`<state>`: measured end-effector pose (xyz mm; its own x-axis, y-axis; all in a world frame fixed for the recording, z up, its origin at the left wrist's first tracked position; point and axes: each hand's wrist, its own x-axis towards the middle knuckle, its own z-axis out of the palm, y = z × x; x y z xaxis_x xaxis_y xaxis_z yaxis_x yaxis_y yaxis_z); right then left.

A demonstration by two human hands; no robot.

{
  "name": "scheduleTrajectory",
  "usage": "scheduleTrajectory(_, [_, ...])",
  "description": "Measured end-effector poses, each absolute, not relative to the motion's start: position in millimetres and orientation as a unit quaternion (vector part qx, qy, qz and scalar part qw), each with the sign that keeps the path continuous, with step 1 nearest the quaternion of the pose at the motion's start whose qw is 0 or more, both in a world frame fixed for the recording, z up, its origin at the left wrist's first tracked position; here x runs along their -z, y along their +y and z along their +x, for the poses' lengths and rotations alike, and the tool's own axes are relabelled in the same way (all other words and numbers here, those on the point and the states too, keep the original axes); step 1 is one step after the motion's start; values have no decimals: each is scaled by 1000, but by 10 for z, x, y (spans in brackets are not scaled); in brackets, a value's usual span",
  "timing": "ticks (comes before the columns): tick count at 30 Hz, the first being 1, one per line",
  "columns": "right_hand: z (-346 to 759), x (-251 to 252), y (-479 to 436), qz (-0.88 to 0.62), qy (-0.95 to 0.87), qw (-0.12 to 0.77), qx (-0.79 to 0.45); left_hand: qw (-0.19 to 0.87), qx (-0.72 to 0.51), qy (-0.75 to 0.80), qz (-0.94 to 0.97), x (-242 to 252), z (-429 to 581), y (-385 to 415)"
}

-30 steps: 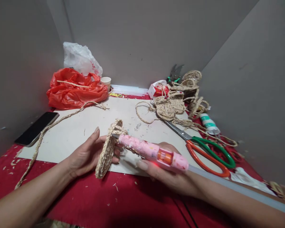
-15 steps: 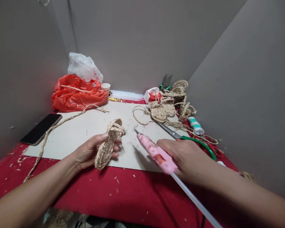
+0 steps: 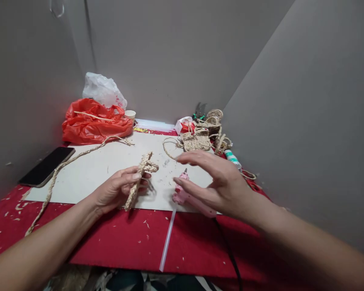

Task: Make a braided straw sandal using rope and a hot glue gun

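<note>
My left hand (image 3: 121, 186) grips a small piece of braided straw cord (image 3: 138, 180), coiled and stitched flat, now seen nearly edge-on above the white board (image 3: 91, 173). A pink hot glue gun (image 3: 197, 205) lies on the board's front edge, its nozzle pointing away and a clear glue stick (image 3: 168, 238) sticking out behind it. Above the gun hovers my right hand (image 3: 215, 182), thumb and fingers apart, holding nothing. It partly hides the gun.
A long braided cord (image 3: 79, 155), a phone (image 3: 47, 166) and a red plastic bag (image 3: 97, 125) lie on the left. Behind are a paper cup (image 3: 130, 114) and glue sticks (image 3: 154, 125). More braided straw pieces (image 3: 197, 140) and a small bottle (image 3: 232, 158) sit at right.
My right hand has let go of the glue gun, which now lies on the board. The braided straw piece in my left hand has turned more edge-on. The view has shifted slightly.
</note>
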<state>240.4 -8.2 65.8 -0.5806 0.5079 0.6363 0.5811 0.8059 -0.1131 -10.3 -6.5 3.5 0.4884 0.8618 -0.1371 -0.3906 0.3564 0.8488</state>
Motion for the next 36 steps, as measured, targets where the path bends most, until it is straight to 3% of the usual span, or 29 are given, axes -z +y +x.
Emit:
scheduleTrajectory(2, [2197, -671, -50, -233, -890, 387, 62, 774, -400, 284, 401, -43, -94, -73])
scheduleTrajectory(5, [1991, -632, 66, -195, -905, 374, 60, 785, -390, 260, 405, -51, -89, -78])
scheduleTrajectory(18, [1844, -411, 322, -189, -904, 381, 28, 774, -395, 285, 405, 54, -52, -10])
scheduleTrajectory(33, [1962, -521, 342, -241, -901, 327, -151, 795, -368, 255, 409, 59, -55, -41])
scheduleTrajectory(36, [1940, -567, 356, -287, -875, 302, -247, 803, -355, 245, 411, 66, -65, -47])
